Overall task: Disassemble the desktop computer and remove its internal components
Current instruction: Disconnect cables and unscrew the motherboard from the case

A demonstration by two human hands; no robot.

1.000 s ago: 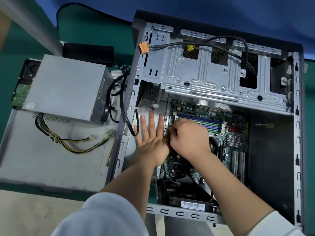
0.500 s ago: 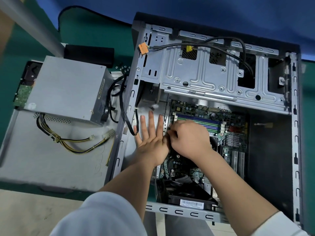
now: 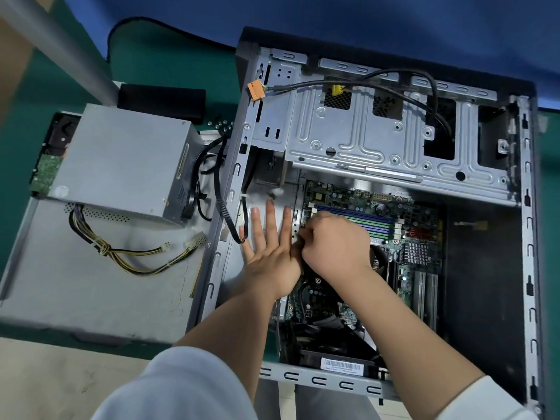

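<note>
The open computer case (image 3: 528, 268) lies on its side with the green motherboard (image 3: 418, 225) inside. My left hand (image 3: 269, 253) rests flat, fingers spread, on the case floor just left of the board. Pressed against it, my right hand (image 3: 336, 244) is curled at the board's left edge near the memory slots (image 3: 378, 221); its fingertips are hidden, so what they pinch cannot be told. A black fan (image 3: 330, 338) sits at the near end of the board. The removed grey power supply (image 3: 121, 162) lies on the detached side panel (image 3: 75, 283) to the left.
A black cable with an orange connector (image 3: 255, 90) runs across the metal drive cage (image 3: 378, 134). A black cable (image 3: 225, 207) hangs over the case's left wall. Loose screws (image 3: 222, 124) and a black block (image 3: 162, 100) lie behind the power supply. A drive (image 3: 50, 165) sits under it.
Both hands stay in nearly the same spot at the board's left edge. Only the camera view has shifted slightly.
</note>
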